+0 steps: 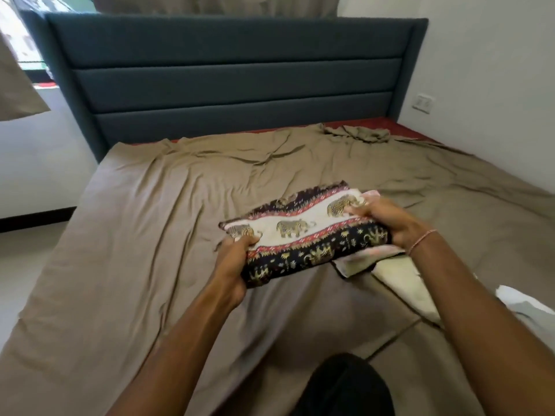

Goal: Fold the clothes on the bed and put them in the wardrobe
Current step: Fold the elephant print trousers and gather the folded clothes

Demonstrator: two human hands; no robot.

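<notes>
Both arms reach forward, left hand (232, 265) and right hand (390, 225) clutching folded garment (303, 238).

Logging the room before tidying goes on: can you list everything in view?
bed sheet: one, taupe, wrinkled, fills the middle of the view
headboard: one, dark blue-green, beyond the bed sheet
red layer: one, red, bared between bed sheet and headboard
elephant-print garment: one, dark with cream band and red trim, folded, held over the bed sheet
pale cloth: one, cream, sticking out below the garment's right end
curtains: two pieces, taupe, far left and above the headboard
wall switch: one, white, right wall
white-grey cloth: one, right edge
dark shape: one, black, bottom edge, unidentifiable
bracelet: one, pink, right wrist
left hand: one, grips the garment's left end
right hand: one, grips the garment's right end
</notes>
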